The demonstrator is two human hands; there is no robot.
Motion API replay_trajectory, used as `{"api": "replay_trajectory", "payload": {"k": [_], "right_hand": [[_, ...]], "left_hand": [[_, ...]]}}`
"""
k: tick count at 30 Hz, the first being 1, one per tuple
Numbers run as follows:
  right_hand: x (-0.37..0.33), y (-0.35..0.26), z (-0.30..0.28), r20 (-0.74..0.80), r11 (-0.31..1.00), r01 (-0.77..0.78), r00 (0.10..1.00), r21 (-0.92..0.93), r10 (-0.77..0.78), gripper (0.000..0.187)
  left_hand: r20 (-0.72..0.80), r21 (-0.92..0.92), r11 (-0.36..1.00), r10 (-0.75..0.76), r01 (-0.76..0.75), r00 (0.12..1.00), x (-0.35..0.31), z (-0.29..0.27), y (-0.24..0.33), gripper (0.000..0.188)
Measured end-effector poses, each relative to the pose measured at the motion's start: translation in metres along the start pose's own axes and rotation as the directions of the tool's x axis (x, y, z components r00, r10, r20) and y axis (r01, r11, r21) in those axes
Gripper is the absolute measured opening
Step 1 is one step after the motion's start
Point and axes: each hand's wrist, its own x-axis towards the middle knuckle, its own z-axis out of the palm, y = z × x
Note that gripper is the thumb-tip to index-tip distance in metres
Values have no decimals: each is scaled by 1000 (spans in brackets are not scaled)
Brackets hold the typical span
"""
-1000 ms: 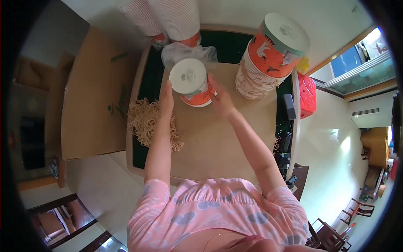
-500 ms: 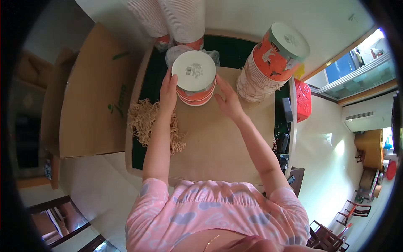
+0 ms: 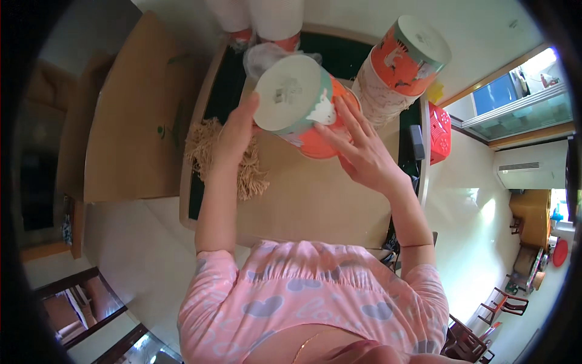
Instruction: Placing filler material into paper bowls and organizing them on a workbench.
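Observation:
Between my two hands is a small stack of orange and green paper buckets (image 3: 290, 94), turned bottom up, with the white base facing me. It leans, so its animal-printed side shows. My left hand (image 3: 235, 134) is curved against the left side of the stack. My right hand (image 3: 367, 151) presses along the right side, fingers stretched over the print. Beside my left forearm lies a bundle of beige cords (image 3: 251, 176). To the right stands a taller stack of similar upturned buckets (image 3: 397, 70), with cords around its lower part.
Tall white stacked containers (image 3: 276, 21) stand at the back beside crumpled clear plastic (image 3: 267, 59). A large open cardboard box (image 3: 133, 127) is at the left. Brown board (image 3: 303, 206) covers the tabletop's middle. A red plastic stool (image 3: 439, 133) stands beyond the right edge.
The bucket stack has gone from nearly upright to tilted, showing more of its right side. My right hand has moved from beside it onto its printed side. The view has shifted slightly.

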Motion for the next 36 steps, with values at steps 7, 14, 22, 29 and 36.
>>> {"api": "replay_trajectory", "payload": {"k": [7,14,22,29,36], "right_hand": [[-69,-39,29,185,990,55,982,-128,-30,78],[-100,4,78,221,772,-606,793,191,567,36],[-131,34,127,284,617,-777,624,125,728,35],[-152,24,102,125,557,-781,606,282,786,43],[-194,15,89,162,519,-779,597,352,785,42]], "left_hand": [[278,-57,912,-376,406,884,-20,-6,-164,55],[210,94,841,-539,532,816,-40,-7,-281,25],[-190,592,804,69,59,979,-32,-42,-292,18],[-210,817,569,140,95,968,-13,-35,-285,17],[-54,842,533,241,-86,969,-5,-28,-284,20]]}}
